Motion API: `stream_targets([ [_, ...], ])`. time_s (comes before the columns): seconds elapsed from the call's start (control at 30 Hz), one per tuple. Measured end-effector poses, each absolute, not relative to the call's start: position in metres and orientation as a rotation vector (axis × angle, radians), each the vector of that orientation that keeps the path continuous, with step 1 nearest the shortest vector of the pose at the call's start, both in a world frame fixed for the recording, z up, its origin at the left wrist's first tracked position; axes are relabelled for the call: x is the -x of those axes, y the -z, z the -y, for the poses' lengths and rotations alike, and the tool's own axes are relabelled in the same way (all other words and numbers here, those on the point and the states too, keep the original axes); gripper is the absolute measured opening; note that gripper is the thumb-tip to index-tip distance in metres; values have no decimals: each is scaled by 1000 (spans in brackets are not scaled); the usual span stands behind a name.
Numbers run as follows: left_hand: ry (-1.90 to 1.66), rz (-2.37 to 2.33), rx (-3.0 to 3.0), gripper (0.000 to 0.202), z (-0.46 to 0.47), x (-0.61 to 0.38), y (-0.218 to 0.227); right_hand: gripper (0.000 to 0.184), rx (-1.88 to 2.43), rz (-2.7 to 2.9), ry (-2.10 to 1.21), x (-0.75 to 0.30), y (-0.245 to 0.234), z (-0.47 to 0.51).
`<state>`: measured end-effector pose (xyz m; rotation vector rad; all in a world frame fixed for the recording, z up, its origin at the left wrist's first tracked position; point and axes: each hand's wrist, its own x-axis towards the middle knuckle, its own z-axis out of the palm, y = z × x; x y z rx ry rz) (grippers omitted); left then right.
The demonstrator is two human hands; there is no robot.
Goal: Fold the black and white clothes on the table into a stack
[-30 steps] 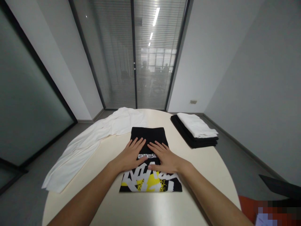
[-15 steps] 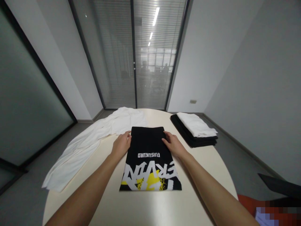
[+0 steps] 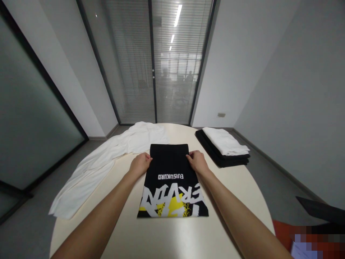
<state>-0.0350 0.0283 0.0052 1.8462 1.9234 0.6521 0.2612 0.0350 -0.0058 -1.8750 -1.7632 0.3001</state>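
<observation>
A black T-shirt [image 3: 169,162] lies folded into a neat rectangle in front of me, its white and yellow print upside down from my side. My left hand [image 3: 140,163] pinches its left edge near the far end. On the opposite edge, at about the same height, my right hand [image 3: 198,162] has thumb and fingers closed on the cloth. The shirt rests flat on the table between both forearms.
The round cream table [image 3: 161,235] bears a loosely spread white garment [image 3: 107,162] along its left side. At the far right sits a stack of folded black clothes [image 3: 215,154] with a folded white garment [image 3: 225,140] on top. A red object [image 3: 283,233] shows at lower right.
Both hands have slid slightly toward me along the shirt's sides. Their fingers, looser before, have closed into pinches on its edges. The shirt has stayed in place.
</observation>
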Motion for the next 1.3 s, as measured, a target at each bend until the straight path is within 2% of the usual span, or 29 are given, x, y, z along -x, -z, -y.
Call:
stream_targets([
  [0.3,-950,-1713,-1581,1,-23,34,-12,12,1464,1358,-909,-266,-7,-33],
  [0.47,-1066,-1534,-1213,18,-17,34,-20,37,1283,1076,-1227,-260,-25,-23],
  [0.57,-1066,-1432,-1016,29,-11,30,-28,45,1300,902,-1385,-257,-33,-17],
  [0.73,-989,-1268,-829,30,-4,26,-40,58,1284,792,-1492,-257,-35,-12],
  [0.87,-1020,-1106,-706,54,-2,27,-44,66,1228,830,-1537,-258,-33,-10],
  [0.93,-1052,-1072,-705,56,-3,28,-43,61,1206,836,-1549,-257,-33,-10],
  [1.1,-1071,-973,-681,33,-5,29,-41,42,1182,796,-1570,-255,-36,-11],
  [1.3,-1040,-914,-704,28,-3,35,-49,36,1088,856,-1551,-259,-40,-9],
])
